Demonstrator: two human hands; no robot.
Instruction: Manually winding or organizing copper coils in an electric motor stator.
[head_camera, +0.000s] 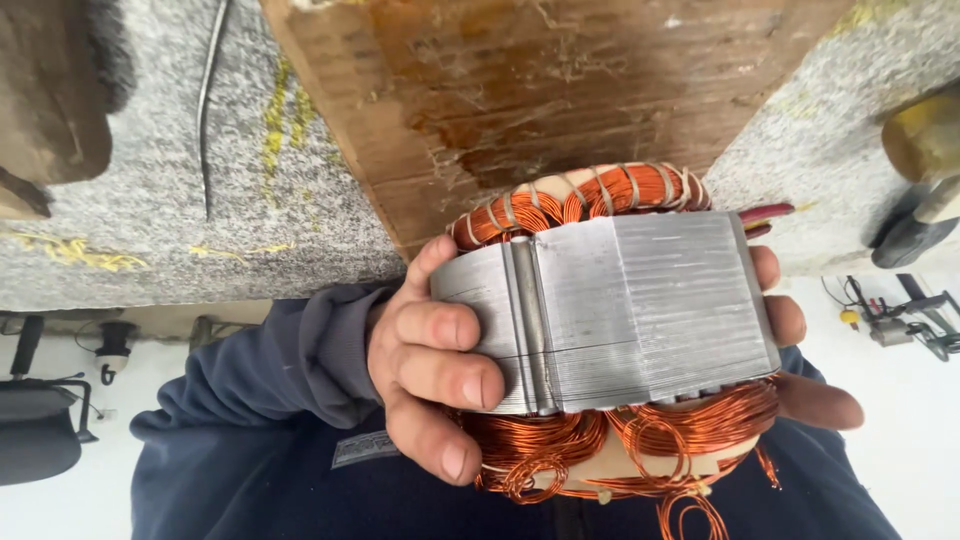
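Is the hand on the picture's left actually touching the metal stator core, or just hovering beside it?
Touching. The head view shows that hand with its fingers wrapped onto the grey laminated face of the stator core, with no gap between them.

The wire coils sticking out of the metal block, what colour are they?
Shiny copper-orange wire coils, clearest in the head view.

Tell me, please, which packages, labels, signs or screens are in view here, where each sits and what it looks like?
Small grey rectangular fabric label: sewn on the person's dark blue sweatshirt, just below the left hand gripping the silver laminated motor stator with copper windings; its print is too small to make out.
No packages, signs or screens show.
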